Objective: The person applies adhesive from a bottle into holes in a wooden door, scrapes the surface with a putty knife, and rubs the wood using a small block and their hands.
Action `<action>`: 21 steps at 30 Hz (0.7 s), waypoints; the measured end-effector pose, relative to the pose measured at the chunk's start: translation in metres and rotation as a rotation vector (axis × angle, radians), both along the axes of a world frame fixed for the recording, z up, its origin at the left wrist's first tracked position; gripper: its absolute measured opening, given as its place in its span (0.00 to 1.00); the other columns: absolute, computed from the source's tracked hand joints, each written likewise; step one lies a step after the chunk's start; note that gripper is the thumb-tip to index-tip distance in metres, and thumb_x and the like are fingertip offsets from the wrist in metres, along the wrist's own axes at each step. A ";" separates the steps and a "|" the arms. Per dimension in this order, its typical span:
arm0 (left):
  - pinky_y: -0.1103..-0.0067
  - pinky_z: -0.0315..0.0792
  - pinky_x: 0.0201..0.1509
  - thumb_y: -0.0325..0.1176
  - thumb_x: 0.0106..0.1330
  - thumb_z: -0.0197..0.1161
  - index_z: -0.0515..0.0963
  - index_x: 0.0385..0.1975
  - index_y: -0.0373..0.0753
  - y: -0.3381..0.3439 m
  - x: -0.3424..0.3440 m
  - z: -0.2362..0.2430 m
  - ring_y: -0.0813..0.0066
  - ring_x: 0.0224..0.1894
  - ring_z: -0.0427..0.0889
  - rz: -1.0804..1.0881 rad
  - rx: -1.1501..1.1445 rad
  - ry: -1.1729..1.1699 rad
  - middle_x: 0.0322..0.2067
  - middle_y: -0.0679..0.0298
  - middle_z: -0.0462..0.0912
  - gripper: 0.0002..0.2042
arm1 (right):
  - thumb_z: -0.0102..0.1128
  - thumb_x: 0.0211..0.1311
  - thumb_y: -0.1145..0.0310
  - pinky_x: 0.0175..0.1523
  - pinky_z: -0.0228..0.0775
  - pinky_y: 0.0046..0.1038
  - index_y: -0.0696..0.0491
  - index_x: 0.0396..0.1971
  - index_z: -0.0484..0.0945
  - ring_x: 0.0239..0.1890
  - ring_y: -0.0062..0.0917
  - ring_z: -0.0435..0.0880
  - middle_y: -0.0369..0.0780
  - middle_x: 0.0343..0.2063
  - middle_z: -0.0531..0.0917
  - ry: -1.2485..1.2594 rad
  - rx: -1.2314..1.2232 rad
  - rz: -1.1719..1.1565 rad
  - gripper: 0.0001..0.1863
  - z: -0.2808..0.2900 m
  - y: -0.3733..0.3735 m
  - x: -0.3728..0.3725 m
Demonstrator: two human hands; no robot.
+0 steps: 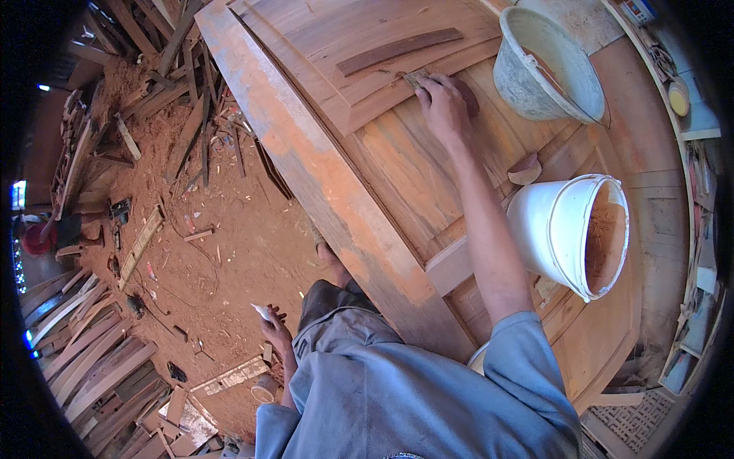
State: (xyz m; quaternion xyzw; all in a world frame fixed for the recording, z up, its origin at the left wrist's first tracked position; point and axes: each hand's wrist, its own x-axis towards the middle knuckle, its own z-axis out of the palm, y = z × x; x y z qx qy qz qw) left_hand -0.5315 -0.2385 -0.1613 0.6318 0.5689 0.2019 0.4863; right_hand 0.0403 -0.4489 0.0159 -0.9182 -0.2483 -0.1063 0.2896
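My right hand (445, 111) reaches over a panelled wooden door (397, 164). Its fingers are closed on a small, flat, greenish-brown piece (415, 77), pressed to the moulding of the upper panel; its exact kind is unclear. Partly behind that hand lies a dark reddish round disc (469, 99), perhaps sandpaper. Just beyond, a curved dark wooden strip (399, 51) rests on the panel. Down at my left side, away from the door, my left hand (277, 330) grips a small white object (262, 312) with a pointed end, too small to name.
A grey basin (520, 80) and a white bucket (544, 229) with brown residue inside stand on the door's right side. Between them lies a folded brown piece (525, 168). Scrap wood (195, 130) and sawdust cover the floor at left; stacked curved boards (99, 359) lie lower left.
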 end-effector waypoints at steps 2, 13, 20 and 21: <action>0.80 0.71 0.34 0.48 0.75 0.55 0.75 0.53 0.33 -0.002 0.000 0.001 0.76 0.31 0.82 -0.007 -0.002 0.012 0.38 0.61 0.85 0.22 | 0.57 0.67 0.67 0.55 0.75 0.40 0.57 0.49 0.81 0.51 0.44 0.80 0.48 0.51 0.80 0.018 -0.012 0.005 0.14 0.004 0.001 -0.001; 0.79 0.73 0.33 0.48 0.75 0.54 0.76 0.53 0.32 0.000 -0.001 -0.001 0.75 0.31 0.83 -0.018 0.016 0.035 0.38 0.59 0.85 0.22 | 0.56 0.68 0.66 0.56 0.74 0.42 0.55 0.50 0.81 0.52 0.45 0.80 0.48 0.52 0.79 -0.010 -0.020 -0.013 0.14 -0.003 -0.001 0.002; 0.78 0.73 0.32 0.47 0.75 0.54 0.76 0.51 0.30 0.004 0.004 -0.006 0.74 0.29 0.84 -0.045 0.029 -0.013 0.37 0.58 0.85 0.22 | 0.58 0.66 0.67 0.56 0.73 0.41 0.54 0.50 0.81 0.52 0.44 0.79 0.49 0.51 0.80 -0.013 -0.033 0.005 0.15 0.004 0.002 -0.001; 0.78 0.73 0.32 0.47 0.75 0.54 0.76 0.51 0.30 0.003 0.001 -0.007 0.74 0.29 0.84 -0.040 0.027 -0.002 0.37 0.57 0.85 0.22 | 0.59 0.65 0.67 0.56 0.73 0.41 0.54 0.50 0.81 0.52 0.45 0.79 0.49 0.51 0.80 0.004 -0.028 0.002 0.15 0.004 0.000 -0.005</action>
